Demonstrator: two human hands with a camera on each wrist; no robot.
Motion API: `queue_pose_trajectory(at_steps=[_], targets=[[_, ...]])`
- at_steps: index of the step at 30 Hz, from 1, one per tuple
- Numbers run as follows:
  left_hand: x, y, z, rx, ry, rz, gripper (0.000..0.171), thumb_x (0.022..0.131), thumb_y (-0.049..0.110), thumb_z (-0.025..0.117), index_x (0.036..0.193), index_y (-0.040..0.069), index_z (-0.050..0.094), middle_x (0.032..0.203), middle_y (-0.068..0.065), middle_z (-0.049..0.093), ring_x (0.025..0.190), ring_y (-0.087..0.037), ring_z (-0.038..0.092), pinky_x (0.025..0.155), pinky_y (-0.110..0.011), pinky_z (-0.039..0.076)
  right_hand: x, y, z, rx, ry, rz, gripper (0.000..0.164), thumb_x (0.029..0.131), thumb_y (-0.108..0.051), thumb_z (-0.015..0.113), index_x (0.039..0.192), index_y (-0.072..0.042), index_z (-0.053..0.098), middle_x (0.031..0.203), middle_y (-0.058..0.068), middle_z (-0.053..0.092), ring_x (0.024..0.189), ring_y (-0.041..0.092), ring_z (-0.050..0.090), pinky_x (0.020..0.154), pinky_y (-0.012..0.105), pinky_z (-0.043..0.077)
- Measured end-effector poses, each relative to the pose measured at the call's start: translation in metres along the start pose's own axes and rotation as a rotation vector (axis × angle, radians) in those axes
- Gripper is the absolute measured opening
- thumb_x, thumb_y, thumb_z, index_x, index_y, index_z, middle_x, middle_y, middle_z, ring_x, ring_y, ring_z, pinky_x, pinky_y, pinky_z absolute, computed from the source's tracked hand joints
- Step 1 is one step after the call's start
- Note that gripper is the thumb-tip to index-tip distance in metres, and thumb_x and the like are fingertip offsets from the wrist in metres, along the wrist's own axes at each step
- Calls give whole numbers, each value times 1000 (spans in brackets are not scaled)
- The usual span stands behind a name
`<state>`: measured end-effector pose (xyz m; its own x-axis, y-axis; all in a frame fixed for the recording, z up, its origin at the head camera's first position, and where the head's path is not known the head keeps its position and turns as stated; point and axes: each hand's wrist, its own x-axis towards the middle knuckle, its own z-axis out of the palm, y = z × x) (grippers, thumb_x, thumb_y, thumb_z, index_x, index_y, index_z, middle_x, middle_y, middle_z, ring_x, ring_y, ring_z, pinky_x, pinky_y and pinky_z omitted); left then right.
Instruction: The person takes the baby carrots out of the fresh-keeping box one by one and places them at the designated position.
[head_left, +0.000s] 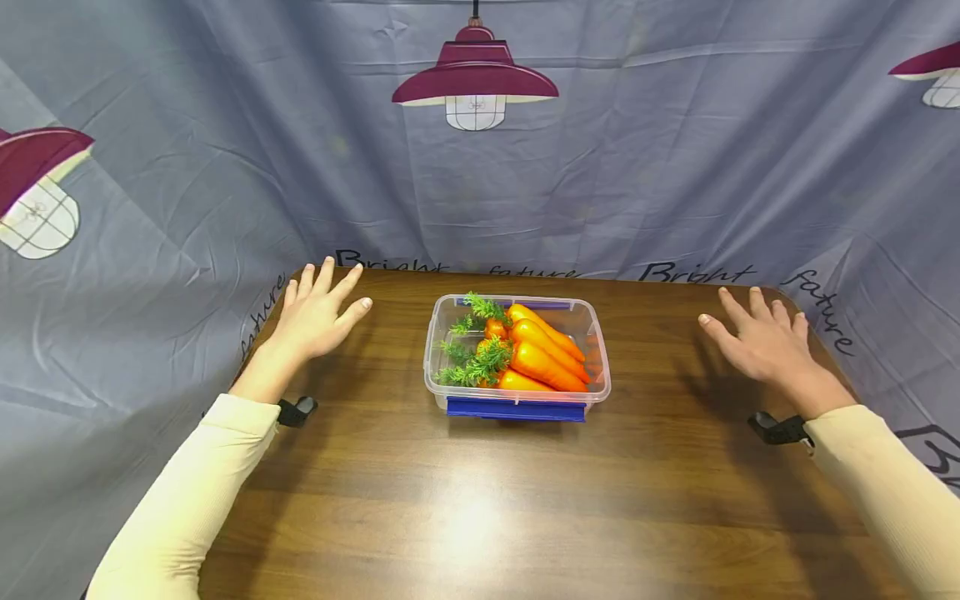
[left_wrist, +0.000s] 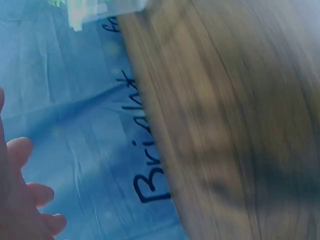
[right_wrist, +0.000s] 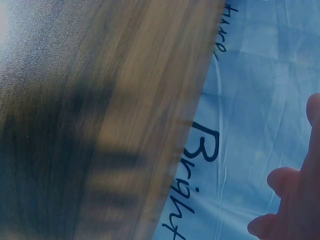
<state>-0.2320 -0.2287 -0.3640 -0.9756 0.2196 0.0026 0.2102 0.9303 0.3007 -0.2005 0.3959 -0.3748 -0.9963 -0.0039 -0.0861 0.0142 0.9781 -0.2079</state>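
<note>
On the left, the left hand hangs over the wooden table with fingers spread and nothing in its hold, well apart from the box; a black wrist camera juts from its inner side and could knock the rim if the arm swept in low. In the middle, the clear plastic box sits on the table, uncovered, with orange carrots lying in its right part, tips to the right, and their green leafy tops bunched to the left. There seem to be at least four, though the overlap hides the exact count. Those tops look tangled, so pulling one carrot might drag a neighbour along; the smooth, tapering roots could also slip from a light pinch near the tip. The blue front latch hangs outward, where a finger or sleeve might catch and jerk the box. On the right, the right hand is likewise splayed and unladen, well apart from the box.
</note>
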Motion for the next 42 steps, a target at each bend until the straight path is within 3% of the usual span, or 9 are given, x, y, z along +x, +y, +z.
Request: queue_pose_trajectory(at_steps=[5, 11, 18, 28, 30, 33, 35, 37, 42], targets=[[-1, 10, 10, -98, 20, 15, 73, 105, 64, 28, 165, 25, 15, 170, -24, -4, 155, -54, -6, 121, -75, -3, 1, -1, 2, -6, 12, -3, 85, 102, -67, 21, 164, -10, 13, 161, 43, 1, 139, 75, 4, 108, 85, -3], [4, 27, 34, -248, 40, 28, 65, 108, 47, 41, 164, 26, 19, 171, -23, 0, 156, -52, -1, 123, -73, 4, 0, 0, 4, -10, 15, 1, 84, 102, -67, 21, 164, -10, 13, 161, 43, 3, 139, 75, 5, 109, 85, -2], [5, 46, 68, -488, 40, 60, 61, 107, 38, 48, 163, 24, 27, 171, -22, 9, 156, -49, 15, 121, -72, 20, 0, 1, 7, -10, 6, -3, 83, 103, -66, 21, 164, -11, 12, 160, 43, 4, 139, 74, 7, 108, 85, -2], [4, 65, 97, -688, 42, 70, 56, 108, 33, 47, 161, 19, 33, 167, -20, 27, 153, -42, 31, 121, -65, 30, 0, 3, 12, -13, -22, -2, 82, 104, -65, 20, 164, -10, 11, 160, 44, 5, 138, 74, 8, 108, 86, -1], [3, 68, 101, -779, 14, 73, 55, 109, 30, 45, 161, 18, 32, 166, -20, 30, 147, -43, 41, 116, -60, 41, 0, 3, 13, -13, -21, -3, 82, 104, -64, 20, 164, -10, 11, 160, 44, 6, 138, 74, 9, 108, 86, -1], [2, 70, 106, -889, -21, 60, 53, 110, 27, 44, 160, 16, 33, 165, -18, 32, 137, -44, 53, 96, -44, 60, 0, 2, 14, -12, -17, -8, 81, 104, -64, 21, 164, -10, 11, 159, 45, 8, 138, 74, 11, 108, 86, 0], [2, 72, 109, -934, -26, 49, 51, 110, 25, 44, 159, 16, 35, 163, -19, 35, 129, -45, 59, 81, -33, 61, 0, 1, 15, -11, -15, -11, 81, 104, -63, 21, 164, -10, 11, 159, 45, 9, 137, 74, 12, 108, 86, 1], [2, 72, 111, -950, -16, 39, 49, 109, 24, 45, 157, 15, 38, 163, -18, 36, 119, -47, 62, 71, -25, 53, 0, 1, 16, -12, -14, -12, 81, 104, -63, 21, 164, -10, 11, 159, 45, 9, 137, 74, 13, 108, 86, 1], [2, 74, 115, -997, 0, 17, 49, 107, 18, 49, 155, 13, 41, 162, -23, 35, 116, -48, 62, 76, -32, 59, 2, 1, 18, -10, -18, -15, 80, 104, -63, 21, 164, -11, 9, 159, 45, 9, 137, 74, 12, 108, 86, 1]])
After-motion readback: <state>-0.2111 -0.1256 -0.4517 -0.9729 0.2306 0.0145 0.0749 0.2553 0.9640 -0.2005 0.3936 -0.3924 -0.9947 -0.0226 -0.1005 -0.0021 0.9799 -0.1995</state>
